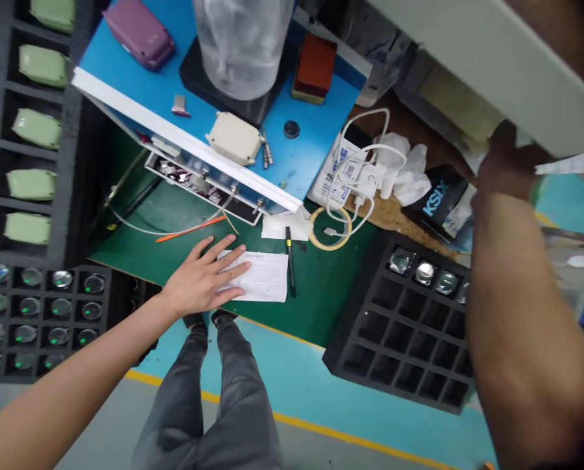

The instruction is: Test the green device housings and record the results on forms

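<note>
Paper form [262,276] lies flat on the green tabletop [321,287], a black pen [290,260] just beside its right edge. Our left hand [204,277] rests palm-down on the form's left part, grip released, fingers spread, pinning rather than grasping. To hold it well we judge steady flat pressure best, fingertips kept off the printed lines. Our right hand [504,163] is raised well apart, up at a shelf edge [492,65]; whether its grip is clenched we cannot tell. Foam tray [399,339] with lenses sits to the right.
</note>
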Available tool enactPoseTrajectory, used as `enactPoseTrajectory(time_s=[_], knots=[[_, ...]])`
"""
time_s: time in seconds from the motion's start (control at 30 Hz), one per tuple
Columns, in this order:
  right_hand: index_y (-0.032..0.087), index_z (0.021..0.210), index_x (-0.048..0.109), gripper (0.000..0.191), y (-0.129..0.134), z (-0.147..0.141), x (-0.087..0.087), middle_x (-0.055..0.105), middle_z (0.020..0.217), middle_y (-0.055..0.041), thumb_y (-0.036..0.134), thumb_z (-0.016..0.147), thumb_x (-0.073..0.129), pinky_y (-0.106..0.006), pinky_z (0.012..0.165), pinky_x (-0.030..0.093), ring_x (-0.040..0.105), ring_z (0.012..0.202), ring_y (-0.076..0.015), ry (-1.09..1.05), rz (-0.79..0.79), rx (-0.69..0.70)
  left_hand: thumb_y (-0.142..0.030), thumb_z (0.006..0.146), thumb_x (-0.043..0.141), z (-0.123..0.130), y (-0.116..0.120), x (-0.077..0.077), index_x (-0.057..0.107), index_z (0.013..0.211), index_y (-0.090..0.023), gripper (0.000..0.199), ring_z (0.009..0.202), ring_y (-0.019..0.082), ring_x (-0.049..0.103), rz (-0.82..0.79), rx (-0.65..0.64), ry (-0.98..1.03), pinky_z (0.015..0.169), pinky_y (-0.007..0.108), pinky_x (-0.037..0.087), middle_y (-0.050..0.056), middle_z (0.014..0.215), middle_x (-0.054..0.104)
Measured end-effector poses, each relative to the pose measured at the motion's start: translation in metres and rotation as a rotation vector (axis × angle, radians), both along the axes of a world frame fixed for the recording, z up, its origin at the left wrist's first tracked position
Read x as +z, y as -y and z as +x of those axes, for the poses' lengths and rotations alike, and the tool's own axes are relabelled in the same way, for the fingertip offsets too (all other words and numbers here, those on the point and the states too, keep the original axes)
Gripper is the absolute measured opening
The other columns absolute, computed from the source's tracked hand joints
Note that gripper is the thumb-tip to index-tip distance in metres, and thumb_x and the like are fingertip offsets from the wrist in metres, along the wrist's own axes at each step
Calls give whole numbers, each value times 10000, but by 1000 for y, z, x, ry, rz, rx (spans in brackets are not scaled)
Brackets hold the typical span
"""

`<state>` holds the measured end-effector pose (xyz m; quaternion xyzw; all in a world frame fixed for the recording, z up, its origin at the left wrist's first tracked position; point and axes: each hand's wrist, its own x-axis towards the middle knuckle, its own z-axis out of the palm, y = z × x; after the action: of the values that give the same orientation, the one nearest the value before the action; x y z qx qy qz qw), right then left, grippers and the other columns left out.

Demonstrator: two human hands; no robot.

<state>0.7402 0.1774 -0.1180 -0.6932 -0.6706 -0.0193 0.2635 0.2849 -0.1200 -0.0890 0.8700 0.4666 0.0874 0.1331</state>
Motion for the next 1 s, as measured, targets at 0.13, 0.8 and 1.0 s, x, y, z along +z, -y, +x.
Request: enactPoseTrajectory(time_s=[0.13, 0.8, 1.0], knots=[[76, 1347, 587, 578, 148, -90, 42, 669, 1202, -204, 354, 855, 711, -376, 855, 572, 666, 1087, -246, -167, -43, 297, -487, 993, 561, 1, 2, -3, 608, 1373, -283, 434, 1504, 315, 370, -7, 13, 7, 1210, 522, 303, 25, 1540, 515], [199, 965, 711, 267, 254, -196, 68, 744, 889, -30, 418, 963, 559, -310, 714, 535, 671, 783, -169, -614, -574, 511, -432, 848, 716, 23, 5, 11, 670, 1244, -194, 464, 888, 202, 700, -425, 487, 790, 797, 309, 524, 67, 1032, 756], [183, 1265, 626, 618, 274, -198, 83, 668, 1296, -153, 536, 781, 775, -476, 1028, 512, 621, 1209, -298, -457, -293, 620, -414, 916, 636, 44, 7, 31, 635, 710, -156, 331, 601, 105, 485, -439, 612, 854, 590, 240, 357, -23, 631, 574]])
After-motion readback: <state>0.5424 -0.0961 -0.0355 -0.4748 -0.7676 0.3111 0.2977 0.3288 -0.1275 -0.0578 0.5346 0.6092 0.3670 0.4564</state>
